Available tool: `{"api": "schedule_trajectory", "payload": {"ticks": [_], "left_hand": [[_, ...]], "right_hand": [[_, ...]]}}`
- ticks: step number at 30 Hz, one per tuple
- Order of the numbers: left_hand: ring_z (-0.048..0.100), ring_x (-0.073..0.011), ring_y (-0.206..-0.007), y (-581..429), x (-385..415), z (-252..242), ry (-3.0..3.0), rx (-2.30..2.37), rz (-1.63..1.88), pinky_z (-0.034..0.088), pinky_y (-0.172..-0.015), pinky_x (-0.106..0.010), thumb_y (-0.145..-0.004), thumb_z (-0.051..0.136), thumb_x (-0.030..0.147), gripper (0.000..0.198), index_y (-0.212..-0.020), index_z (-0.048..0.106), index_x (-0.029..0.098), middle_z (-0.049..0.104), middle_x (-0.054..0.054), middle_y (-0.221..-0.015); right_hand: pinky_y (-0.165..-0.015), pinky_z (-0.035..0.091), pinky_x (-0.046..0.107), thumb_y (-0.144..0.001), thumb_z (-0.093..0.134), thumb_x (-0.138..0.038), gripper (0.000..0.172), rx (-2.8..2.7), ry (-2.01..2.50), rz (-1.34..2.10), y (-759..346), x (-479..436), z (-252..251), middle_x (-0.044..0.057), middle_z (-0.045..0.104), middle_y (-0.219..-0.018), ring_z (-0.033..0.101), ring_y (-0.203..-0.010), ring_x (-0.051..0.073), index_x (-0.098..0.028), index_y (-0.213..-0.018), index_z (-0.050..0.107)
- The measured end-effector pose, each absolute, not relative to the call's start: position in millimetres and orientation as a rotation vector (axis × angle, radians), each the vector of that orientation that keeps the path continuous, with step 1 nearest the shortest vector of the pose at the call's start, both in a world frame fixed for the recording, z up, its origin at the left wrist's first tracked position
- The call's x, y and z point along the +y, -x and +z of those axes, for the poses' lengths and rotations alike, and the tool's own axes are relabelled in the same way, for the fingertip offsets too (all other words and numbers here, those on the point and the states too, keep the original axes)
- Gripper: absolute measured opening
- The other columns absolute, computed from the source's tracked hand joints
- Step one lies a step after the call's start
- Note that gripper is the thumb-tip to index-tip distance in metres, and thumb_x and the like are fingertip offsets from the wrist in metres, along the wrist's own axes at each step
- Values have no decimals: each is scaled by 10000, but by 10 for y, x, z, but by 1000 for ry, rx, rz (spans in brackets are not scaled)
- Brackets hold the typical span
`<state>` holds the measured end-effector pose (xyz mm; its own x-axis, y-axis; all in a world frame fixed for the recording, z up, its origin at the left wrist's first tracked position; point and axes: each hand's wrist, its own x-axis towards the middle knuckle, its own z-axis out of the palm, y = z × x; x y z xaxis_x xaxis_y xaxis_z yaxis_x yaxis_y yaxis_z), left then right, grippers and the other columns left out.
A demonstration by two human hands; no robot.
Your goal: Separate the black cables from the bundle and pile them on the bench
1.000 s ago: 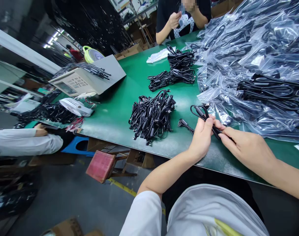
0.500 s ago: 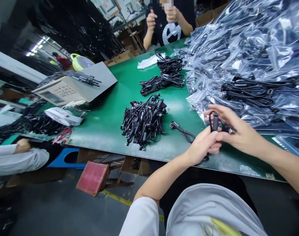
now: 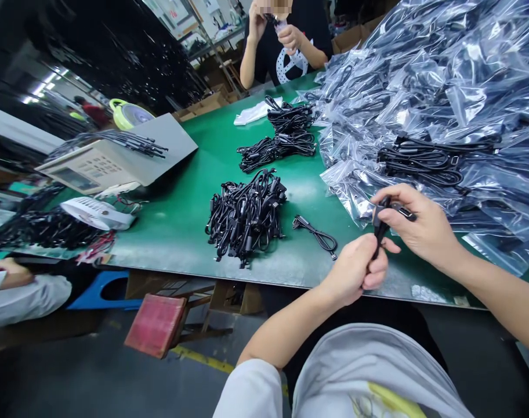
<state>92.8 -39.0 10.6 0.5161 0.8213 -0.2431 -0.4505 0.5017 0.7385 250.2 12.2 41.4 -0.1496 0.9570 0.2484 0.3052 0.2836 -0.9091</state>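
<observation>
Between my two hands, over the near edge of the green table, is a black cable with a connector showing. My left hand is wrapped round its lower part. With thumb and fingers, my right hand grips its upper end beside the connector. A single bundled black cable lies on the table left of my hands. Farther left is a heap of bundled black cables. Longer coiled cables rest on clear plastic bags just beyond my right hand.
Bagged cables form a big pile at the right. More cable bundles lie mid-table near a white bag. A tilted beige device and a white fan stand left. Co-workers sit across and at left; a red stool stands below.
My right fingers have closed round the cable's upper end, where a loop stood up before. The view has shifted slightly. The co-worker across has raised one hand toward the head.
</observation>
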Motion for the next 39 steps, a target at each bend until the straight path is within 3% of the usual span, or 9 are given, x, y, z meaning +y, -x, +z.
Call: {"api": "schedule_trajectory", "payload": {"ticks": [3,6,10,15,19,23,28,35,39], "left_hand": [[140,-22,-356,-844,-353,129,-622,644,868,141,-351,-175,-926,609,682,527,-961,618,156,309,124,-531],[129,-21,-357,-788,-305,115,-606,664,901,146,-345,-173,-907,612,714,558,-937,616,157,309,123,-527],[165,-15,-365,-765,-258,64,-585,730,952,153,-354,-177,-898,631,707,574,-953,647,137,346,110,-556],[248,-20,-380,-789,-257,29,-637,721,835,192,-374,-178,-896,653,682,571,-984,675,119,382,98,-577],[273,-22,-395,-787,-268,22,-622,694,785,218,-381,-173,-906,660,652,538,-993,676,122,394,90,-602],[265,-13,-414,-722,-269,21,-582,715,765,211,-391,-162,-904,682,620,510,-997,686,119,391,84,-633],[323,-25,-447,-637,-291,26,-578,701,765,231,-410,-170,-870,722,623,522,-1019,701,123,403,69,-663],[431,-42,-519,-579,-320,16,-610,632,734,274,-464,-182,-886,739,544,467,-1071,716,116,473,30,-734],[281,-15,-451,-528,-352,28,-559,657,760,170,-435,-164,-915,707,520,431,-970,690,93,364,76,-633]], "right_hand": [[-807,578,386,-908,694,-524,425,-1743,1197,977,-2483,149,463,54,762,-1066,734,-862,261,-284,-1260,689],[-818,586,381,-958,623,-461,465,-1787,1217,1059,-2472,146,469,30,772,-1073,741,-827,242,-313,-1399,632],[-888,563,405,-979,584,-395,541,-1844,1260,902,-2473,123,411,44,772,-1155,741,-959,271,-313,-1513,546],[-728,542,346,-907,563,-207,404,-1814,1350,775,-2487,128,358,44,764,-1005,724,-877,252,-269,-1289,677],[-833,543,399,-952,485,-186,415,-1998,1348,423,-2512,163,315,89,737,-1047,717,-921,275,-226,-1308,694],[-832,564,403,-1014,435,-217,407,-2146,1300,203,-2536,182,276,136,709,-1214,721,-1052,300,-208,-1307,717],[-988,580,478,-1010,434,-186,429,-2138,1202,290,-2542,163,229,90,742,-1335,719,-1190,335,-225,-1341,703],[-937,582,506,-1041,355,-228,437,-2170,1219,321,-2544,114,249,126,780,-1196,745,-1104,341,-223,-1267,729],[-895,602,471,-996,511,-301,285,-2069,1193,796,-2621,202,309,60,799,-1065,774,-958,295,-289,-1142,755]]}}
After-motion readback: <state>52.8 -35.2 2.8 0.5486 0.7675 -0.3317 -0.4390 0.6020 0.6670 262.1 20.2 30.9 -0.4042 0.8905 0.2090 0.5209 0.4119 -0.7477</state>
